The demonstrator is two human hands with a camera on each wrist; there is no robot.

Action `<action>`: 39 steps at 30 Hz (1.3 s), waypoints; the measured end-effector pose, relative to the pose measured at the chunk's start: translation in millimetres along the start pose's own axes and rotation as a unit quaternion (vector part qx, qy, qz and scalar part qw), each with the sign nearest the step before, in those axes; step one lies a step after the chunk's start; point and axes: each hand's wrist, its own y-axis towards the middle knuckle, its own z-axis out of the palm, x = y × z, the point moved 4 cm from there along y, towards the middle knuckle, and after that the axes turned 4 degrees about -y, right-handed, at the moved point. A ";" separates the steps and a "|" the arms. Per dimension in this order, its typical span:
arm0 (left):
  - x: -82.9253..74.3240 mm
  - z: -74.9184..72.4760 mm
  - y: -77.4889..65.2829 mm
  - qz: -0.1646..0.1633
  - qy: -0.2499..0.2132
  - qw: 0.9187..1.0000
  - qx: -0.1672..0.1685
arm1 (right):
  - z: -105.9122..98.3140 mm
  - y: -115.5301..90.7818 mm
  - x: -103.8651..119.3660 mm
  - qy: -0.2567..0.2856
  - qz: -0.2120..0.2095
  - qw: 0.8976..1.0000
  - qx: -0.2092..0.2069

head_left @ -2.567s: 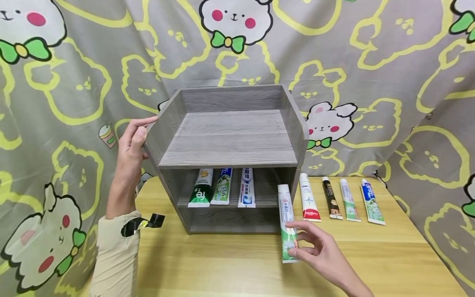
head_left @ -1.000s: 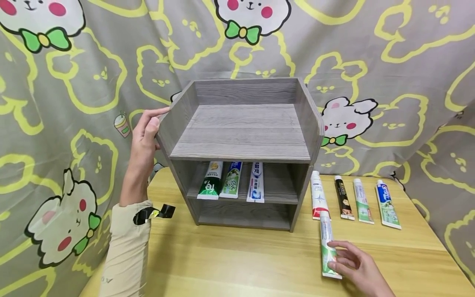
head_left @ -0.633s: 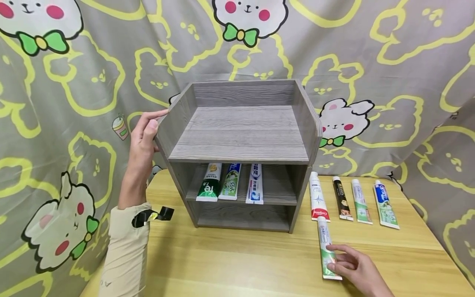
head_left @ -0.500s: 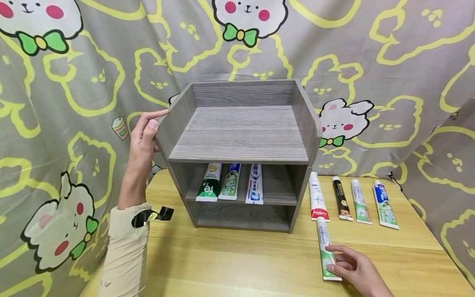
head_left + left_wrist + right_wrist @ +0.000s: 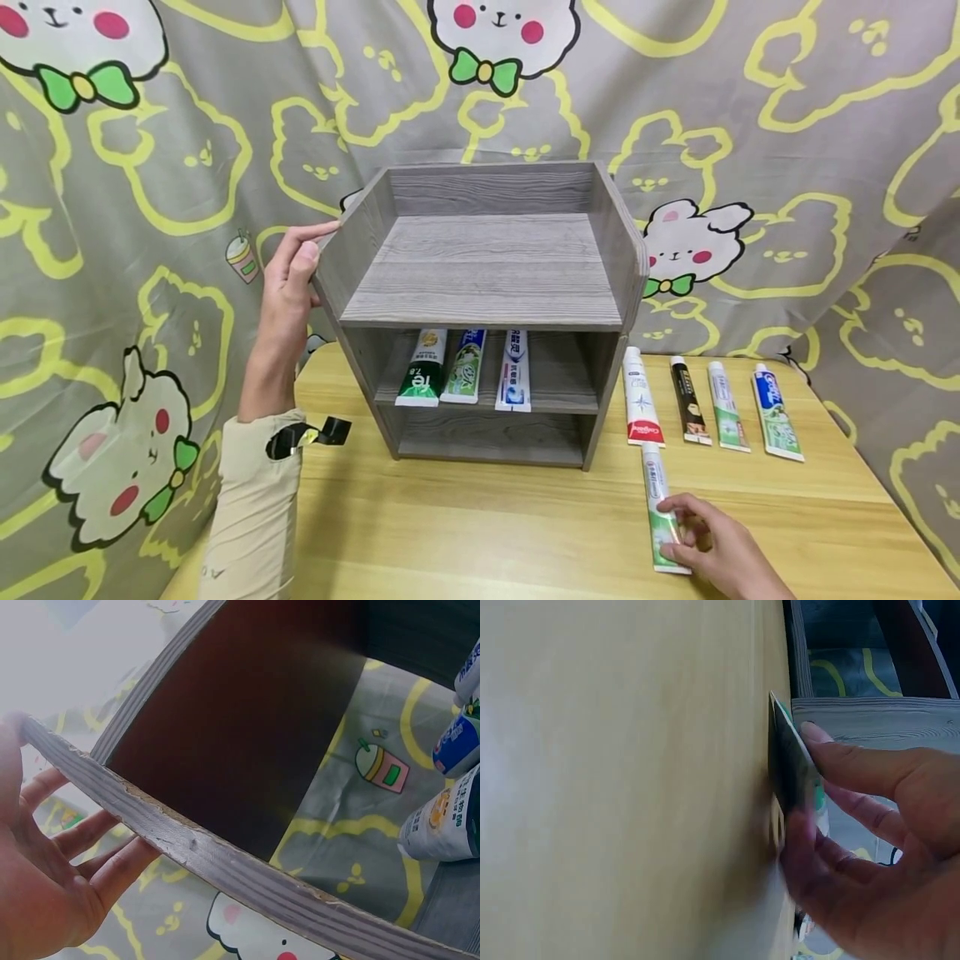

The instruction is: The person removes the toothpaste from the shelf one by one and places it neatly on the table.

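My right hand [image 5: 723,546] pinches the crimped end of a white-and-green toothpaste tube [image 5: 654,479] between thumb and fingers. That tube lies low over the table, its cap just in front of a white-and-red toothpaste tube [image 5: 641,396]. In the right wrist view the tube's flat end [image 5: 791,754] shows edge-on beside the tabletop. My left hand [image 5: 288,279] holds the upper left side panel of a grey wooden shelf [image 5: 483,271], thumb at the front edge. Several fingers pass behind that edge in the left wrist view. Three toothpaste tubes lie on the middle shelf, including a green one [image 5: 422,371].
Right of the shelf, more tubes lie in a row: a black one [image 5: 690,400], a white-green one [image 5: 727,408] and a blue-green one [image 5: 777,412]. A wooden table [image 5: 465,533] carries everything. A patterned curtain [image 5: 360,83] hangs close behind.
My right hand has carried the white-and-green tube from in front of the shelf's right side to the right, lower over the table, then slightly nearer me. The left hand keeps its hold.
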 end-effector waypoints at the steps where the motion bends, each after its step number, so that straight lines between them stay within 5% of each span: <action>1: 0.0 0.1 -0.1 0.000 0.001 1.000 0.000 | -1.0 -0.4 0.0 -0.010 -0.010 1.000 -0.004; 19: 1.4 1.5 2.2 0.003 -0.001 1.000 0.002 | -12.3 -5.7 6.1 -0.022 -0.049 0.998 -0.035; 24: 0.4 0.9 1.9 0.003 -0.007 1.000 0.000 | -19.8 -11.0 29.1 0.021 -0.067 0.996 -0.056; 31: 0.1 2.3 1.7 0.000 -0.011 1.000 -0.001 | -30.0 -27.8 72.3 0.025 -0.200 0.969 -0.144; 39: 0.0 0.6 -0.8 -0.002 -0.005 1.000 -0.003 | -35.8 -34.8 111.1 0.007 -0.200 0.966 -0.165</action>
